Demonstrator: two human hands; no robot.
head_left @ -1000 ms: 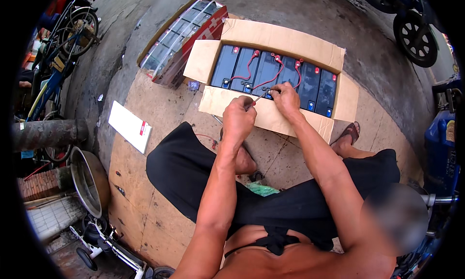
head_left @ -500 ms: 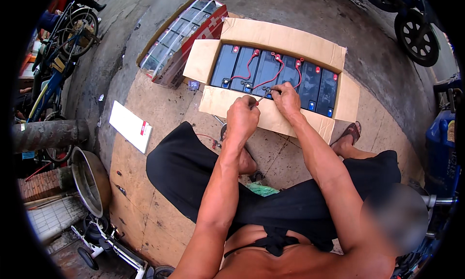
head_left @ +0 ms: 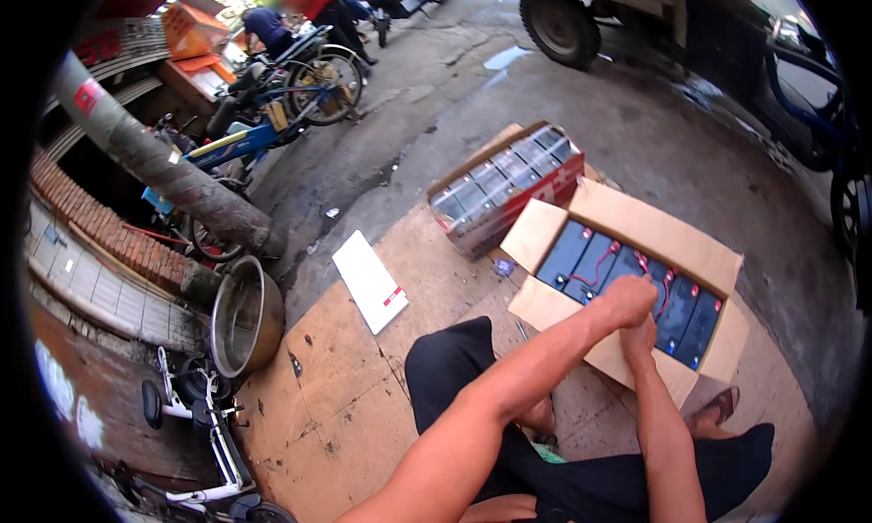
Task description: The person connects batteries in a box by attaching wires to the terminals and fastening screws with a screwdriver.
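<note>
An open cardboard box (head_left: 536, 234) holds a row of several black batteries (head_left: 563, 258), with red and blue terminals. Red wires (head_left: 600, 267) run across some of their tops. My left hand (head_left: 629, 301) is closed above the middle of the row, its back to me; what its fingers grip is hidden. Just below it, partly covered, my right hand (head_left: 639, 341) reaches over the box's near side. Its fingers do not show.
Beside the box stands a red-and-white carton (head_left: 518, 219) of similar batteries under clear wrap. A flat white box (head_left: 368, 282) lies on the board floor. Around are a metal basin (head_left: 229, 332), a pillar (head_left: 163, 173), a bicycle (head_left: 322, 89), people and a vehicle wheel (head_left: 560, 28).
The view has swung left, so the boxes appear farther right and lower. My left hand has moved rightward over the right one; the thin tool seen by it earlier is hidden.
</note>
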